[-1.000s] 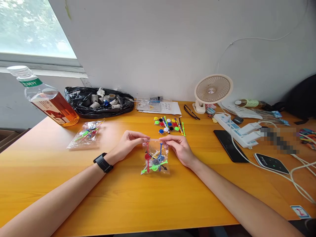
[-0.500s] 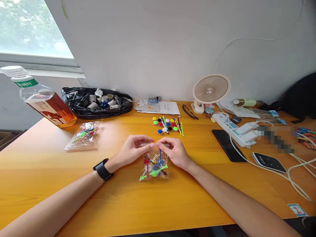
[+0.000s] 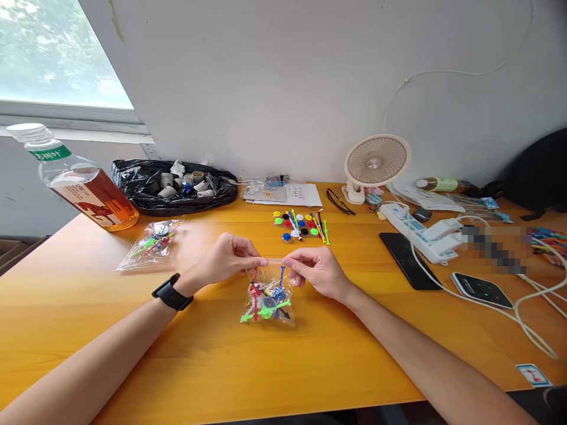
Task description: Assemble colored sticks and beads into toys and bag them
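Observation:
A clear zip bag (image 3: 268, 277) hangs between my hands, its top edge pinched at both corners. Inside it are colourful plastic arrow spinners (image 3: 268, 304) in green, red, blue and black, with round discs. My left hand (image 3: 233, 257), below a black watch, is closed on the bag's left top corner. At the right top corner my right hand (image 3: 316, 271) pinches the edge between thumb and fingers. Beyond the hands lies a loose group of coloured discs and arrows (image 3: 302, 224). A second filled bag (image 3: 150, 245) rests on the table to the left.
On the left stand a drink bottle (image 3: 88, 189) and a black plastic bag (image 3: 177, 200) of grey pieces. Papers (image 3: 303, 195) and a small fan (image 3: 376, 162) are at the back. A phone (image 3: 407, 260), a power strip (image 3: 419, 230) and white cables occupy the right.
My hands have moved apart along the bag's top edge, the left one shifting left. The bag has moved slightly left and its top is now stretched straighter.

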Available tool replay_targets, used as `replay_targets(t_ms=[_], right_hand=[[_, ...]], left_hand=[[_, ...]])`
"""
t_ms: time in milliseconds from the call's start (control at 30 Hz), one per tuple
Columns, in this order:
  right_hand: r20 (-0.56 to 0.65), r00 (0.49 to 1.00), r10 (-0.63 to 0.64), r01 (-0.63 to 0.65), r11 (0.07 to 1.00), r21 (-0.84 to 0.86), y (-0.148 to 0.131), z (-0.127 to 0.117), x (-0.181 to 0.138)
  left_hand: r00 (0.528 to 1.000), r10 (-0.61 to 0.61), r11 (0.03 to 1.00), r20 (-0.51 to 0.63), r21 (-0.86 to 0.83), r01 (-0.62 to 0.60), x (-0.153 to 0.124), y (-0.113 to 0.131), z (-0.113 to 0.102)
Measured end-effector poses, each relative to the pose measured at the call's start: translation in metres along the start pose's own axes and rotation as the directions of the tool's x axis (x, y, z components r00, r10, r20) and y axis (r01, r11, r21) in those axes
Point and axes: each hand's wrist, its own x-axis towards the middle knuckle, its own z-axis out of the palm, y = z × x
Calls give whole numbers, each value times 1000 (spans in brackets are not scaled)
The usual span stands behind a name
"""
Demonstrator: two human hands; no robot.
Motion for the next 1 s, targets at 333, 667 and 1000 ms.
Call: replay_targets(t_ms=[333, 667, 1000], right_hand=[[-12, 1000, -23, 23, 1000, -15, 13, 3, 3], [73, 989, -128, 144, 946, -291, 7, 6, -4], [-108, 970, -219, 112, 792, -601, 9, 6, -3]], left_hand=[[971, 217, 879, -99, 453, -150, -4, 17, -54], [895, 445, 318, 2, 935, -160, -35, 19, -82], [915, 401, 187, -46, 982, -32, -37, -16, -81]])
